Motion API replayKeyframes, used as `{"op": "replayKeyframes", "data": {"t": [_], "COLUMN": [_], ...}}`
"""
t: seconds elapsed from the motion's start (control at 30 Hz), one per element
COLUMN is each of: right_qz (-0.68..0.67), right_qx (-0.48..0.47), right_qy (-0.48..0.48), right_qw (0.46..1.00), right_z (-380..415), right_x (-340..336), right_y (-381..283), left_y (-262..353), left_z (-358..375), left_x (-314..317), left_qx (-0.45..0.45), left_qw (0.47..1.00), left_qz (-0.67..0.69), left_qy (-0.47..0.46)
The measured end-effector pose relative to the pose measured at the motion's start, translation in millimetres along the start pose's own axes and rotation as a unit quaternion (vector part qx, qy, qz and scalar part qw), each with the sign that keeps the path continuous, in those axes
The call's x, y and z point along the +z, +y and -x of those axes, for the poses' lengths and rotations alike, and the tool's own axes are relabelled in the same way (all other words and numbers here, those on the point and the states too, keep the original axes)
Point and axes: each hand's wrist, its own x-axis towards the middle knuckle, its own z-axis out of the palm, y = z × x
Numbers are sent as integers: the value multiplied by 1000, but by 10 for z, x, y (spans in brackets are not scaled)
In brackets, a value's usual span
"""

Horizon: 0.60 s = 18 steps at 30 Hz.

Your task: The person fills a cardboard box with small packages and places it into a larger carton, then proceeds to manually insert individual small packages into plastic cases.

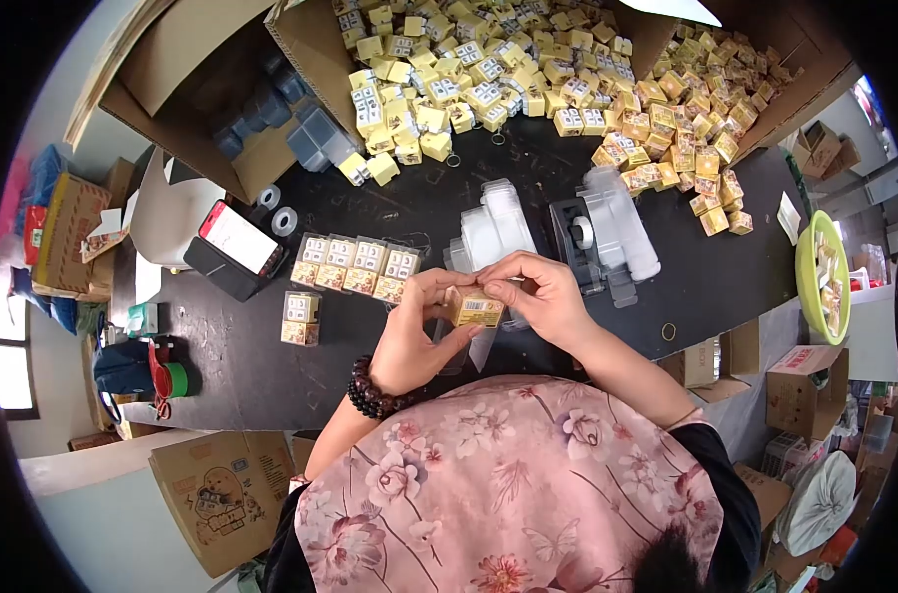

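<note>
Low over the near side of the black table, my left hand point(407, 334) has its fingers closed round a small yellow printed box point(479, 308) with a barcode-like patch. From the other side, my right hand point(546, 304) pinches at the box's top edge. What lies between those fingertips is too small to make out. Clear plastic sheets point(477, 346) show just below the hands. Left of them stand several packed clear cases point(360, 265) in a row, each with white number cubes above a printed block. One more such case point(300, 318) sits in front of the row.
Stacked clear plastic shells point(496, 225) and more shells point(622, 232) lie beyond my hands. Heaps of yellow number cubes point(439, 79) and printed blocks point(681, 128) spill from cardboard boxes. A phone point(242, 239), tape rolls point(284, 220) and red-handled scissors point(161, 381) are leftward; a green basket point(816, 296) rightward.
</note>
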Motion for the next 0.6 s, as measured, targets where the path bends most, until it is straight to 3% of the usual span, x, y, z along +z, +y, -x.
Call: {"op": "replayKeyframes", "data": {"t": [0.13, 0.33, 0.43, 0.5, 0.6], "right_qz": [-25, 80, 97, 203, 227], "right_qx": [-1, -4, -54, -94, -76], "right_qy": [6, 27, -20, -61, -65], "right_qw": [1000, 996, 994, 973, 969], "right_z": [-2, -15, -60, -115, -155], "right_x": [38, 4, 1, -45, -40], "right_y": [25, -5, -84, -138, -192], "left_y": [-19, -27, 22, 26, 70], "left_z": [17, 50, 43, 33, 14], "left_x": [-32, -43, -60, -54, -63], "left_qx": [10, -38, -43, -30, -28], "left_qw": [1000, 998, 999, 999, 998], "left_qz": [-18, 44, 6, -28, -64], "left_qy": [-10, -13, -3, -1, 3]}}
